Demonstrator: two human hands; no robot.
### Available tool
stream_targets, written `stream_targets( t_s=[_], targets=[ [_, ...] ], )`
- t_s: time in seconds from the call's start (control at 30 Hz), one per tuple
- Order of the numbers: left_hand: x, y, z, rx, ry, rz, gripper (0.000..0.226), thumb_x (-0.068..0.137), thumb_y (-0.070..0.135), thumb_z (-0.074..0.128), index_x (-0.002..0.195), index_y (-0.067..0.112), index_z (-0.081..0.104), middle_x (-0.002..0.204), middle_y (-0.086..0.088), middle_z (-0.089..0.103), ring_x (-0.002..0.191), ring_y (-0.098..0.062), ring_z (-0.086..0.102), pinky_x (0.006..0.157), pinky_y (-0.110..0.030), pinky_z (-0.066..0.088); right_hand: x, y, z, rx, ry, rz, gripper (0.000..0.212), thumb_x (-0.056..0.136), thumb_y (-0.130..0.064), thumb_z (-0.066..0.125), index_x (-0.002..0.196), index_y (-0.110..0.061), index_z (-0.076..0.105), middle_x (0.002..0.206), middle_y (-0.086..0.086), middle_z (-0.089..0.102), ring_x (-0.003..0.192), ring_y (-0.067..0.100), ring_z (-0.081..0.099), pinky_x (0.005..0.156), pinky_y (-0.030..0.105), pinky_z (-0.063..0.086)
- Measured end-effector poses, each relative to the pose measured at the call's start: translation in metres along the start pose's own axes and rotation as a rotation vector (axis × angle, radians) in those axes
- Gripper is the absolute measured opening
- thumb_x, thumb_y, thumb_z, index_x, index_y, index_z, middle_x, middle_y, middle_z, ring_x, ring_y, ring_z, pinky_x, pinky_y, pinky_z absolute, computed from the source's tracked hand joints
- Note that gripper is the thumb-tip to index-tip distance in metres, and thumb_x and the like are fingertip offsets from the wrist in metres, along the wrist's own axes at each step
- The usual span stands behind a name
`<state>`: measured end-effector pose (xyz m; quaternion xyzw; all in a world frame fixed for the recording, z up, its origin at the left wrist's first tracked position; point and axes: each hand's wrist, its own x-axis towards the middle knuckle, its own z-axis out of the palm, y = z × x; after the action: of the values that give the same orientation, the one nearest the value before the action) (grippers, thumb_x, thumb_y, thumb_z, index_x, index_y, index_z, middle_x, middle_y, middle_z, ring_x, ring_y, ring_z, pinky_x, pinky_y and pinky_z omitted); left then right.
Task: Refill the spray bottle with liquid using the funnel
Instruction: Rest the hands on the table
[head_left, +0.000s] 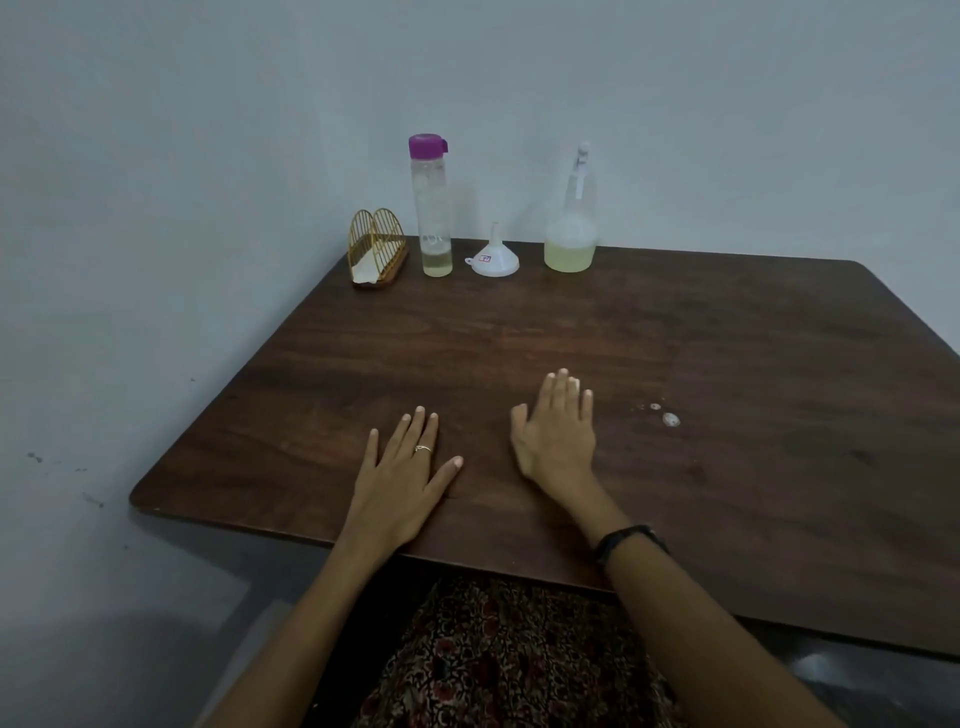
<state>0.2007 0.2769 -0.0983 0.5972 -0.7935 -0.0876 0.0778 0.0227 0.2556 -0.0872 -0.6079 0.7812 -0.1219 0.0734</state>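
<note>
A clear spray bottle (570, 223) with a white nozzle stands at the back of the dark wooden table (727, 364), holding pale yellow liquid in its lower part. To its left a white funnel (495, 260) rests upside down, spout up. Further left stands a tall clear bottle (432, 208) with a purple cap and a little yellowish liquid at the bottom. My left hand (402, 475) lies flat on the table near the front edge, fingers spread, holding nothing. My right hand (558, 431) also lies flat and empty beside it, a black band on its wrist.
A gold wire napkin holder (376, 249) with a white napkin sits at the table's back left corner, against the grey wall. Small pale spots (667, 415) mark the wood to the right of my right hand. Patterned fabric covers my lap below the table edge.
</note>
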Motion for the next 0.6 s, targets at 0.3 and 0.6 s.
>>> stream_targets(
  t_s=[0.3, 0.6],
  targets=[
    [-0.002, 0.002, -0.002, -0.013, 0.033, 0.003, 0.066, 0.095, 0.051, 0.026, 0.149, 0.020, 0.006, 0.159, 0.003, 0.001, 0.146, -0.008, -0.003, 0.118, -0.038, -0.004, -0.042, 0.039, -0.005, -0.031, 0.103, 0.107, 0.078, 0.084, -0.042, 0.005, 0.147, 0.004, 0.013, 0.157, 0.020, 0.011, 0.147, 0.029, 0.006, 0.118, 0.038, -0.004],
    [-0.007, -0.006, -0.007, -0.431, 0.145, 0.135, 0.044, 0.097, 0.020, 0.022, 0.141, 0.024, 0.028, 0.149, -0.001, 0.032, 0.139, -0.021, 0.032, 0.114, -0.046, 0.024, -0.056, -0.042, 0.012, 0.043, 0.016, -0.009, 0.067, 0.099, -0.038, 0.020, 0.148, 0.004, 0.004, 0.157, 0.020, -0.001, 0.147, 0.028, -0.005, 0.117, 0.037, -0.010]
  ],
)
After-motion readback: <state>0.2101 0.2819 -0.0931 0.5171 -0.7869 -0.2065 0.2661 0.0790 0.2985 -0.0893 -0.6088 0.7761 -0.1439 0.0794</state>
